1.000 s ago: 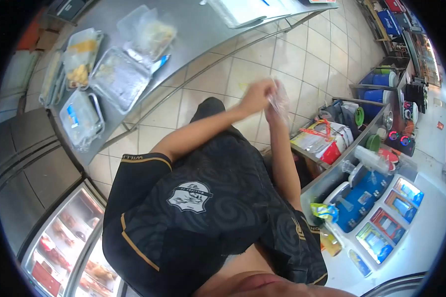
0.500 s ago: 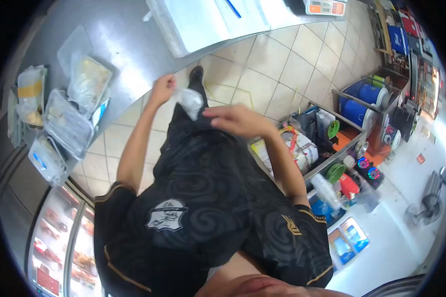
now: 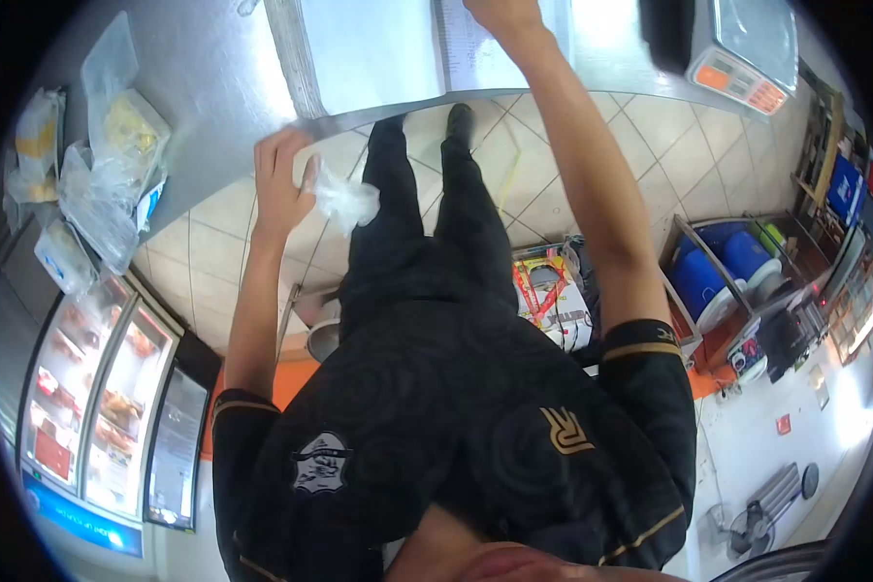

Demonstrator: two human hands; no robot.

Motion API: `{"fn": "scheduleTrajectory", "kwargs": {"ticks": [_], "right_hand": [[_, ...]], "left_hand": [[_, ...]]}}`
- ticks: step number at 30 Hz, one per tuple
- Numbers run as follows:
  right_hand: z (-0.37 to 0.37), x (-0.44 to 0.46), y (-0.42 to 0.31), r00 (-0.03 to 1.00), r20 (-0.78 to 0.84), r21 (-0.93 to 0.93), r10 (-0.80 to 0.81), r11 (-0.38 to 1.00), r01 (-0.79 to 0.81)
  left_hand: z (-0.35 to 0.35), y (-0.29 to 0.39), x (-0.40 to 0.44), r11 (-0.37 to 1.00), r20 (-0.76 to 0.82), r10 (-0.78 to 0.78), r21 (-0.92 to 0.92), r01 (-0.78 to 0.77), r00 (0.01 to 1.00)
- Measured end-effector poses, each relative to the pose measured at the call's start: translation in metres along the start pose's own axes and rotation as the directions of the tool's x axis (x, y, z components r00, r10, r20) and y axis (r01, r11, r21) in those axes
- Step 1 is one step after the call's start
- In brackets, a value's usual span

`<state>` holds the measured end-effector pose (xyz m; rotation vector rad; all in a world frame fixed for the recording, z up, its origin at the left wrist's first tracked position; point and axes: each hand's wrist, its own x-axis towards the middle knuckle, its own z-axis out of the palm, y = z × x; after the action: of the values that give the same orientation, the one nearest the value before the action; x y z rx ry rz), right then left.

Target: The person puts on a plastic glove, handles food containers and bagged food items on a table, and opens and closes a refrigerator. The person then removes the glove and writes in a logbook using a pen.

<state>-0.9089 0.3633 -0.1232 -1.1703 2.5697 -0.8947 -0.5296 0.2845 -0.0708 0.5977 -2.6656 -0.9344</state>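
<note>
My left hand (image 3: pixel 283 186) is raised near the table edge, with crumpled clear plastic (image 3: pixel 347 201) pinched at its thumb and hanging to the right. At the top edge, my right hand (image 3: pixel 506 14) reaches over an open notebook (image 3: pixel 461 44) with written pages. The fingers of that hand are mostly cut off by the frame, so their grip is hidden. Left of the notebook lies a large pale sheet or folder (image 3: pixel 369 53) on the metal table (image 3: pixel 213 87).
Plastic-wrapped food packs (image 3: pixel 131 136) lie at the table's left end. A scale (image 3: pixel 742 73) stands at the upper right. Lit display fridges (image 3: pixel 116 388) are at lower left. Blue containers (image 3: pixel 703 267) sit on a rack at right, and a packed box (image 3: pixel 553 301) is near my right arm.
My hands have parted. The plastic, first around my right hand, now hangs from my left. My right hand has moved up over the notebook, and the view has shifted toward the scale.
</note>
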Motion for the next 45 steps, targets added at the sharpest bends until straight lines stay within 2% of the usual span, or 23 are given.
{"fn": "scheduleTrajectory", "kwargs": {"ticks": [3, 4, 6, 7, 8, 11, 14, 15, 19, 22, 26, 27, 34, 35, 42, 45], "right_hand": [[-0.027, -0.002, -0.009, 0.997, -0.001, -0.026, -0.072, 0.997, 0.072], [-0.05, -0.004, -0.018, 0.998, 0.057, 0.15, 0.002, 0.989, -0.01], [-0.097, -0.013, -0.023, 0.97, 0.215, 0.461, 0.114, 0.864, -0.204], [-0.097, -0.016, 0.014, 0.946, 0.321, 0.71, 0.055, 0.646, -0.278], [-0.093, -0.022, 0.049, 0.916, 0.4, 0.862, -0.038, 0.356, -0.362], [-0.119, -0.061, 0.052, 0.897, 0.44, 0.897, 0.05, -0.065, -0.436], [-0.109, -0.094, 0.051, 0.933, 0.3, 0.937, 0.2, 0.122, -0.327], [-0.095, -0.1, 0.072, 0.981, 0.195, 0.957, 0.011, 0.215, -0.192], [-0.083, -0.105, 0.069, 0.993, 0.066, 0.972, 0.095, 0.218, -0.085], [-0.077, -0.098, 0.063, 0.998, -0.025, 0.889, 0.06, 0.457, -0.005], [-0.069, -0.096, 0.052, 0.995, -0.035, 0.768, 0.095, 0.639, -0.033], [-0.063, -0.096, 0.05, 0.993, -0.11, 0.69, 0.049, 0.722, 0.041], [-0.053, -0.104, 0.056, 0.981, -0.175, 0.649, 0.089, 0.76, 0.047], [-0.05, -0.104, 0.059, 0.974, -0.222, 0.636, 0.053, 0.765, 0.103], [-0.049, -0.101, 0.054, 0.931, -0.364, 0.504, -0.015, 0.838, 0.21], [-0.048, -0.101, 0.06, 0.939, -0.343, 0.545, 0.021, 0.819, 0.181]], "left_hand": [[0.019, 0.003, 0.032, 0.983, -0.013, 0.129, 0.131, -0.127, 0.992], [0.024, 0.0, 0.04, 0.976, 0.0, 0.151, 0.161, -0.149, 0.989], [0.026, 0.0, 0.05, 0.958, 0.061, 0.144, 0.243, -0.154, 0.988], [0.025, 0.002, 0.053, 0.945, 0.112, 0.115, 0.293, -0.143, 0.987], [0.027, 0.004, 0.053, 0.93, 0.159, 0.081, 0.343, -0.132, 0.984], [0.037, -0.011, 0.048, 0.909, 0.061, 0.095, 0.401, -0.111, 0.994], [0.044, -0.017, 0.046, 0.915, -0.004, 0.102, 0.394, -0.093, 0.995], [0.045, -0.019, 0.046, 0.917, -0.023, 0.103, 0.39, -0.086, 0.994], [0.045, -0.02, 0.047, 0.914, -0.019, 0.107, 0.396, -0.091, 0.994], [0.044, -0.02, 0.048, 0.913, 0.0, 0.108, 0.396, -0.099, 0.994], [0.043, -0.023, 0.049, 0.912, 0.018, 0.121, 0.392, -0.118, 0.992], [0.043, -0.024, 0.048, 0.911, 0.025, 0.122, 0.395, -0.122, 0.992], [0.041, -0.025, 0.048, 0.91, 0.037, 0.138, 0.389, -0.142, 0.99], [0.042, -0.026, 0.049, 0.91, 0.03, 0.148, 0.388, -0.148, 0.988], [0.046, -0.028, 0.045, 0.911, 0.001, 0.126, 0.395, -0.116, 0.992], [0.045, -0.027, 0.047, 0.91, -0.001, 0.135, 0.395, -0.123, 0.991]]}}
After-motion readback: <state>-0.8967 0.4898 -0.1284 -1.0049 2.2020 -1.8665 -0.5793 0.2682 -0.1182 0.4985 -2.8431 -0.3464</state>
